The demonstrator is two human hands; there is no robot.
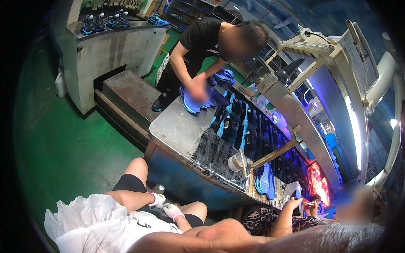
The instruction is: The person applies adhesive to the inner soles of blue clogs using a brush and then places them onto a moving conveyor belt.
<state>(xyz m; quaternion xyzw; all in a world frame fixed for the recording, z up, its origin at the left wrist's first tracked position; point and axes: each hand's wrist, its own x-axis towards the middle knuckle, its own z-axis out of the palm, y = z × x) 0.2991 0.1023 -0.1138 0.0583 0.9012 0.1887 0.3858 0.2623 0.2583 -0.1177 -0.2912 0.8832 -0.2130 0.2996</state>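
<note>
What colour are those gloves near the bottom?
The gloves look mostly white, best seen in the head view.

The long, grey, metal-topped workbench (175, 126) stands in front of the seated person's white-gloved left hand (157, 200) and, to its right, white-gloved right hand (172, 211). On it I see a round white tub (234, 163), flat blue soles (265, 182) rightward. Far left, black-and-blue shoes (99, 22) top a grey metal cabinet (114, 57).
</note>
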